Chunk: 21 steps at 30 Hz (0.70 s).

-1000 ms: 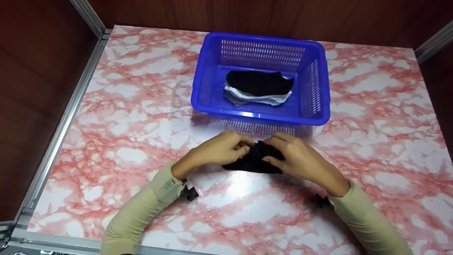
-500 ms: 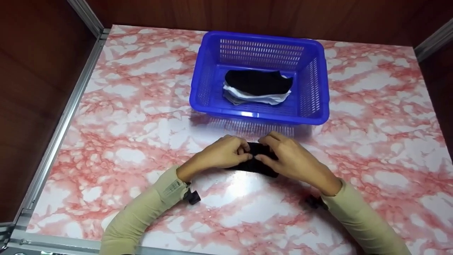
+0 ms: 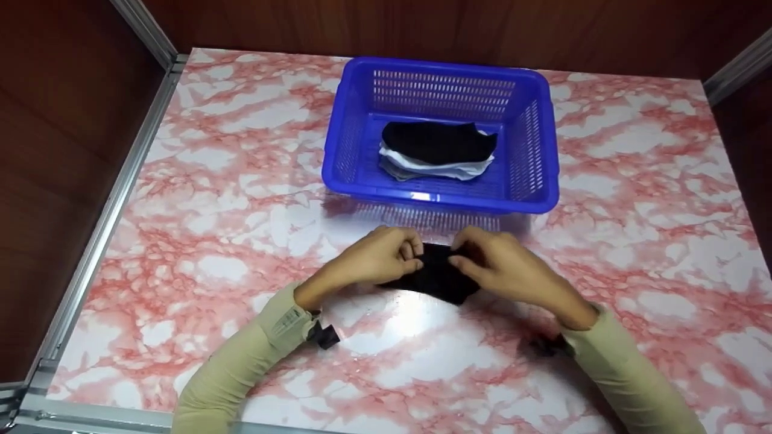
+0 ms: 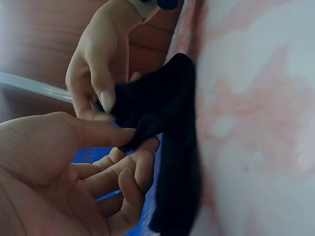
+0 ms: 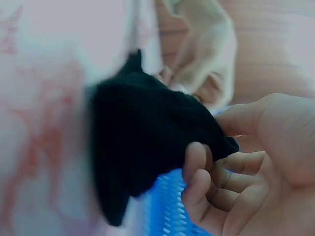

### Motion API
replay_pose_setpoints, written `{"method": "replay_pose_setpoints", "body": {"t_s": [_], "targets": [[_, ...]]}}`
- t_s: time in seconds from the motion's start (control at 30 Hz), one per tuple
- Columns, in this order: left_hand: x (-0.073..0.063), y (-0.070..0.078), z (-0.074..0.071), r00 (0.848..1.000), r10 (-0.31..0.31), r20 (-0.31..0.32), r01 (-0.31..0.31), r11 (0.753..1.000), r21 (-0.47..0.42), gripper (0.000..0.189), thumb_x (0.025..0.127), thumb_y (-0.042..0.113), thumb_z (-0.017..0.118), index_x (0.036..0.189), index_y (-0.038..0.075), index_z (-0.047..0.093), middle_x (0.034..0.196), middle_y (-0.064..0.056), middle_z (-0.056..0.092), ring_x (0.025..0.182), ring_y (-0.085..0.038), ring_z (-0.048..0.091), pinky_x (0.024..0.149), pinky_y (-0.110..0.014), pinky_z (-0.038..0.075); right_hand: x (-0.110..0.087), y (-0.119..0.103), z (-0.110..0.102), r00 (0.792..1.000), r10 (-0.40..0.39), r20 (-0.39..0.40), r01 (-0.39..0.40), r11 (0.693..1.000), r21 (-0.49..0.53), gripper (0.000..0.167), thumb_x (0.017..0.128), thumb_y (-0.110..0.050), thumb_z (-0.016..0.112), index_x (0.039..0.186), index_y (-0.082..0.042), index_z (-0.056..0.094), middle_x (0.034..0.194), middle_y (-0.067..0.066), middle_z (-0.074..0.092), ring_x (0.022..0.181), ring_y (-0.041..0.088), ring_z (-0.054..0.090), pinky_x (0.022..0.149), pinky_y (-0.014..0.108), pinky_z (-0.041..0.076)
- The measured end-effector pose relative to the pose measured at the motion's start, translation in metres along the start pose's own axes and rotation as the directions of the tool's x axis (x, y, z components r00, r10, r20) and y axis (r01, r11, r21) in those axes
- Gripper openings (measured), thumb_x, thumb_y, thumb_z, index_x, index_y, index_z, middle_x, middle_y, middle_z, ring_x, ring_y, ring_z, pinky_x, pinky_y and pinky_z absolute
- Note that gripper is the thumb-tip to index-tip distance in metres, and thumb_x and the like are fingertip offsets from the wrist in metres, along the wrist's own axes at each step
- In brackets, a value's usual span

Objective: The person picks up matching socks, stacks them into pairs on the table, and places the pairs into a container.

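Between both hands, just in front of the basket, a black sock is held up by its upper edge. My left hand pinches its left side between thumb and fingers; the left wrist view shows that edge of the sock caught under the thumb. On the other side my right hand pinches the opposite edge, which the right wrist view shows as the sock spread from the fingertips. The sock's lower part hangs down to the table. Fingers cover some of its upper edge.
Behind the hands stands a blue plastic basket with slotted walls. Inside lies a flat stack of socks, a black sock on top of white and grey ones. The table has a red and white marbled top, with wooden panels around it.
The hands first came closer together over the sock, then moved apart again. The sock now shows wider between them, its lower corner hanging slightly nearer the front. The basket stays in place.
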<state>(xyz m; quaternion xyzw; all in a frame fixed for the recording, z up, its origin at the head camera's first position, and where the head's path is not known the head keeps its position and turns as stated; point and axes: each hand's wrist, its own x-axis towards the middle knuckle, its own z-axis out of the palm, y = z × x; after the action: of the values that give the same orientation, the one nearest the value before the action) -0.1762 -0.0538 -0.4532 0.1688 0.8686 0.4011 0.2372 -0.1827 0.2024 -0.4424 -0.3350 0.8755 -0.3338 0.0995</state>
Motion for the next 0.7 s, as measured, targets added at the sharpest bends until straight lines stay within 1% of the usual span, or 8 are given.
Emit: {"method": "replay_pose_setpoints", "body": {"t_s": [0.13,0.2,0.27,0.33,0.43,0.53,0.63,0.7], "targets": [[-0.005,0.0,-0.012,1.0,-0.001,-0.015,0.001,1.0,-0.021,0.012,0.095,0.013,0.072,0.106,0.008,0.068,0.089,-0.004,0.073,0.078,-0.011,0.065,0.081,-0.03,0.057,-0.014,0.004,-0.018,0.998,0.046,-0.052,-0.042,0.997,0.069,0.015,0.094,-0.004,0.072,0.108,-0.007,0.067,0.096,0.002,0.074,0.079,0.008,0.064,0.071,0.024,0.056],[-0.008,-0.002,-0.016,1.0,-0.006,-0.018,0.006,1.0,-0.017,0.013,0.095,0.012,0.072,0.107,0.008,0.067,0.089,-0.005,0.073,0.078,-0.012,0.065,0.081,-0.031,0.058,-0.02,0.008,-0.023,0.995,0.081,-0.06,-0.076,0.993,0.088,0.016,0.093,-0.001,0.07,0.108,-0.006,0.066,0.098,0.003,0.073,0.081,0.007,0.066,0.073,0.022,0.056],[-0.011,-0.005,-0.018,1.0,-0.012,-0.016,0.012,1.0,0.001,0.014,0.095,0.011,0.072,0.107,0.007,0.067,0.089,-0.005,0.073,0.077,-0.012,0.065,0.082,-0.032,0.058,-0.026,0.013,-0.027,0.993,0.107,-0.05,-0.102,0.991,0.087,0.018,0.092,0.001,0.068,0.108,-0.005,0.064,0.096,0.004,0.072,0.08,0.008,0.064,0.073,0.022,0.055],[-0.013,-0.008,-0.019,1.0,-0.026,-0.009,0.026,0.999,0.032,0.015,0.095,0.013,0.073,0.108,0.007,0.067,0.089,-0.004,0.073,0.076,-0.012,0.065,0.083,-0.034,0.058,-0.03,0.018,-0.028,0.992,0.125,-0.013,-0.123,0.99,0.074,0.018,0.092,0.002,0.068,0.108,-0.005,0.063,0.091,0.003,0.07,0.077,0.008,0.062,0.07,0.022,0.052],[-0.015,-0.012,-0.016,0.999,-0.044,-0.004,0.044,0.993,0.112,0.02,0.096,0.016,0.074,0.112,0.008,0.067,0.088,-0.002,0.073,0.076,-0.012,0.064,0.085,-0.035,0.056,-0.034,0.025,-0.029,0.987,0.14,0.073,-0.143,0.989,0.036,0.016,0.095,-0.002,0.069,0.11,-0.004,0.063,0.088,0.003,0.071,0.074,0.009,0.061,0.065,0.023,0.05],[-0.017,-0.013,-0.013,0.998,-0.052,-0.04,0.059,0.98,0.192,0.029,0.096,0.021,0.076,0.119,0.009,0.066,0.092,-0.003,0.071,0.083,-0.017,0.063,0.085,-0.039,0.054,-0.037,0.026,-0.032,0.981,0.151,0.123,-0.146,0.988,-0.053,0.017,0.097,-0.01,0.071,0.112,-0.004,0.064,0.095,0.006,0.072,0.08,0.014,0.066,0.068,0.029,0.054],[-0.021,-0.008,-0.011,0.993,-0.017,-0.116,0.045,0.969,0.242,0.037,0.095,0.023,0.077,0.127,0.009,0.064,0.107,-0.007,0.068,0.1,-0.024,0.065,0.093,-0.044,0.054,-0.041,0.024,-0.037,0.985,0.141,0.1,-0.125,0.98,-0.153,0.019,0.097,-0.013,0.073,0.112,-0.004,0.066,0.109,0.01,0.07,0.092,0.02,0.067,0.078,0.039,0.055],[-0.024,-0.003,-0.009,0.985,0.051,-0.162,-0.005,0.963,0.269,0.038,0.095,0.023,0.077,0.128,0.009,0.065,0.117,-0.009,0.064,0.112,-0.027,0.063,0.101,-0.046,0.053,-0.043,0.021,-0.039,0.991,0.118,0.069,-0.102,0.974,-0.201,0.02,0.095,-0.011,0.074,0.112,-0.004,0.067,0.115,0.013,0.067,0.1,0.025,0.065,0.085,0.045,0.054]]}}
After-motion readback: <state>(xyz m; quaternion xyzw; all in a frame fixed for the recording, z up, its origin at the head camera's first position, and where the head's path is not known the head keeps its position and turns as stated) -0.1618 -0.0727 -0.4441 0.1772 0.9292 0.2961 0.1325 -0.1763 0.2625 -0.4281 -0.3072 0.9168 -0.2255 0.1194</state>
